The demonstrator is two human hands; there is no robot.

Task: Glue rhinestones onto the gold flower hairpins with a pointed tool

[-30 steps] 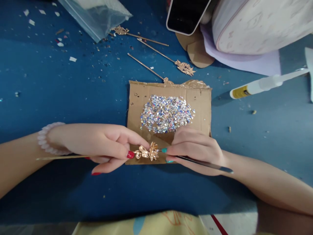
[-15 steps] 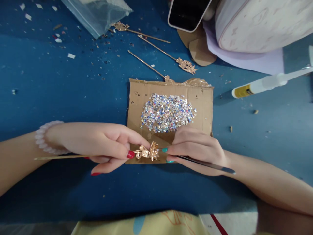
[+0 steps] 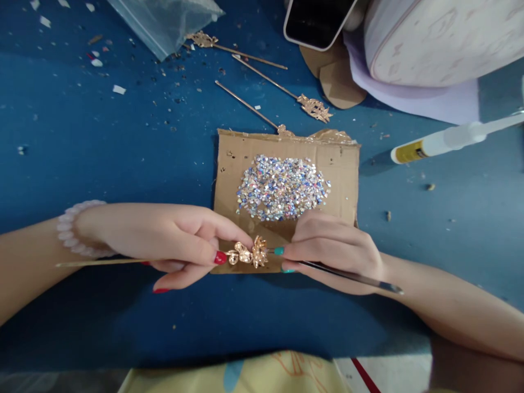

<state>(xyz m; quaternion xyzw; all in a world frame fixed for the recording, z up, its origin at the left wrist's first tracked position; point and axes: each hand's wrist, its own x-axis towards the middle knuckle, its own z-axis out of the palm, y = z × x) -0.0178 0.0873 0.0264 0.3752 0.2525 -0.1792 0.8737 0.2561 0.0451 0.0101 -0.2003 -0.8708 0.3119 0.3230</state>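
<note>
In my left hand [image 3: 176,237] is a gold-coloured hairpin [image 3: 244,254], pinched near its flower-shaped head, its long stem running back under the wrist. My right hand [image 3: 335,248] is closed around dark metal tweezers [image 3: 352,275]. The tips of the tweezers meet the right side of the flower; whether they grip a small piece is too fine to make out. Both hands hover over the near edge of a cardboard sheet [image 3: 347,180]. On that sheet lies a spread of shiny, multicoloured shell-like chips [image 3: 282,188], just beyond my fingers.
Several more hairpins lie beyond the cardboard, one hairpin [image 3: 314,108] with its head to the right. A clear plastic bag [image 3: 164,27], a phone [image 3: 317,22] and a pale rounded case [image 3: 442,43] stand at the back. On the right is a glue bottle [image 3: 434,144]. Scraps dot the blue table.
The tweezers' rear end has swung slightly right and down as my right hand shifts a little to the right. My left hand keeps its hold on the hairpin. The view has drifted slightly.
</note>
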